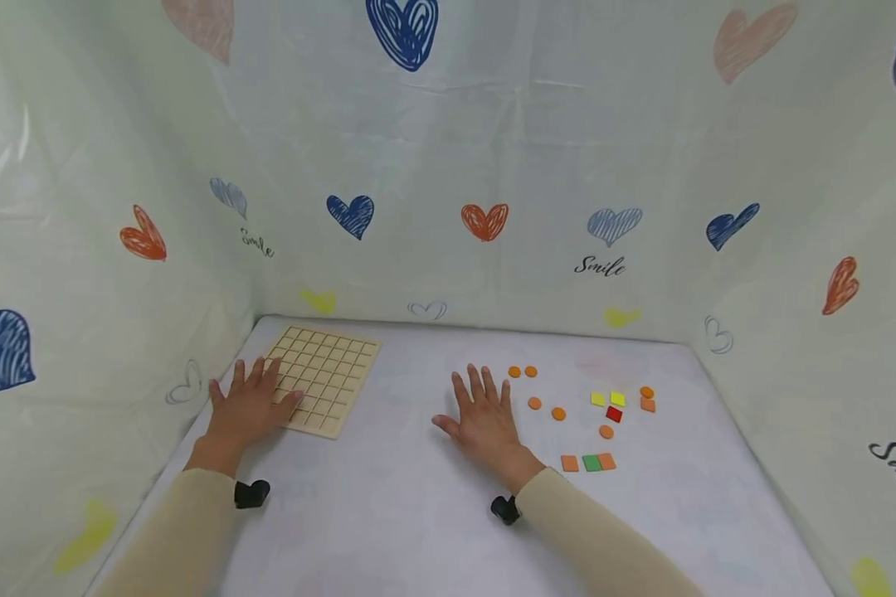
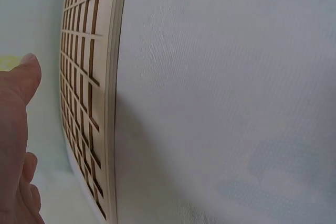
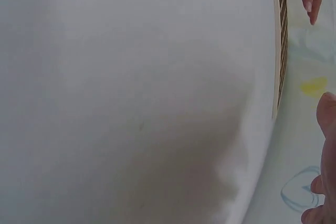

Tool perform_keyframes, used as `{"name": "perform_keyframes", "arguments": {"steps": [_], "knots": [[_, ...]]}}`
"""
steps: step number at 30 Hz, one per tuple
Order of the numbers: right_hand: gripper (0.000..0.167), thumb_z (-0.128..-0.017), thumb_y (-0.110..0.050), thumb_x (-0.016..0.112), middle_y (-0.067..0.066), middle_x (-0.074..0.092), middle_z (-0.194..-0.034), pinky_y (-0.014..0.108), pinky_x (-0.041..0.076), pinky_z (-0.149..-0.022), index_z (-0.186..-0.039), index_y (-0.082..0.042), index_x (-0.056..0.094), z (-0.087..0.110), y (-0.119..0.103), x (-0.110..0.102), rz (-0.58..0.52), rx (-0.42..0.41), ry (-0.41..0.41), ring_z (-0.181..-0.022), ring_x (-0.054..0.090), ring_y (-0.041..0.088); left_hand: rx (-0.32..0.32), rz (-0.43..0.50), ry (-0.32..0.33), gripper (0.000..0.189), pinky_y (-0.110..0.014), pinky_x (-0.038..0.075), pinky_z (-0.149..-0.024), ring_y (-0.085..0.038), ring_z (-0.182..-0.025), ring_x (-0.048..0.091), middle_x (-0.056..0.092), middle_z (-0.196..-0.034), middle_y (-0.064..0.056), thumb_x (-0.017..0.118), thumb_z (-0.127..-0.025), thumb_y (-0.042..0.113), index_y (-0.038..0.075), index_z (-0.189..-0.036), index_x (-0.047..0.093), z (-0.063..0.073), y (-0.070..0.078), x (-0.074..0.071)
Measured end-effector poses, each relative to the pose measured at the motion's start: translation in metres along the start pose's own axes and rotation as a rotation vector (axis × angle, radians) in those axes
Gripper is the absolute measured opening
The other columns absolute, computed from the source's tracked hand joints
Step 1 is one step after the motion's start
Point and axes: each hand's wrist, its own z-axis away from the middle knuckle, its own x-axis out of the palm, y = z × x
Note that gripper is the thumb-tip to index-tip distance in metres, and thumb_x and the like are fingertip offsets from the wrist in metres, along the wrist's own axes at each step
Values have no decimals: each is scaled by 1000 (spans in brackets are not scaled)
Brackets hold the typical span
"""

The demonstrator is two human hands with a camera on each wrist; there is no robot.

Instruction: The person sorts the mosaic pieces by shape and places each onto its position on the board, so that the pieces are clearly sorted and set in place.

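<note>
A pale wooden board (image 1: 336, 373) with a grid of grooved squares lies at the back left of the table. My left hand (image 1: 246, 410) is spread over its near left side, palm down, holding nothing. In the left wrist view a gap shows between the thumb (image 2: 30, 72) and the board (image 2: 111, 77). Near the middle, my right hand (image 1: 485, 427) is also spread with straight fingers and nothing in it. Right of it lie flat orange discs (image 1: 534, 403), orange squares (image 1: 570, 463), a green square (image 1: 592, 463), two yellow squares (image 1: 597, 399) and a red square (image 1: 614, 414).
A white cloth (image 1: 388, 514) covers the table. White sheeting (image 1: 530, 166) printed with hearts and words stands round the back and both sides. Each wrist carries a small black camera (image 1: 251, 494). An orange disc (image 1: 646, 391) touches an orange square at the far right.
</note>
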Motion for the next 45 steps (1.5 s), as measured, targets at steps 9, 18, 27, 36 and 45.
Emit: {"name": "perform_keyframes", "arguments": {"steps": [9,18,27,36,45], "knots": [[83,-105,-68,43,12,20,-177,67,16,-131,-168,-16,30,-13,-54,23,-12,-121,-150,-165,12,35,-46,39,-147,95,-89,-11,-112,-63,-154,-2,10,-167,-41,47,-106,59,-11,-163,16,1,-22,6],[77,-106,-63,46,11,27,-175,65,22,-130,-166,-16,36,-9,-79,32,-12,-195,-168,-163,19,34,82,-31,-229,95,-84,-8,-118,-61,-156,1,9,-168,-40,49,-108,56,-15,-161,17,6,-5,16],[74,-107,-60,47,9,29,-174,64,20,-131,-165,-16,37,7,-59,29,-15,-189,-192,-164,19,32,225,-75,-231,90,-73,3,-128,-53,-160,7,12,-171,-35,50,-108,53,-14,-162,20,15,65,45],[83,-105,-65,47,13,30,-173,66,20,-130,-165,-7,35,23,-20,25,13,-176,-207,-163,21,33,227,-42,-168,90,-68,13,-130,-53,-160,11,15,-169,-38,52,-108,52,-16,-160,22,31,117,78],[83,-104,-59,55,15,35,-171,70,22,-127,-163,-4,38,42,26,9,-12,-203,-231,-161,27,37,217,-4,-160,94,-65,17,-131,-49,-161,15,20,-169,-35,57,-104,57,-13,-160,29,49,160,90]]}}
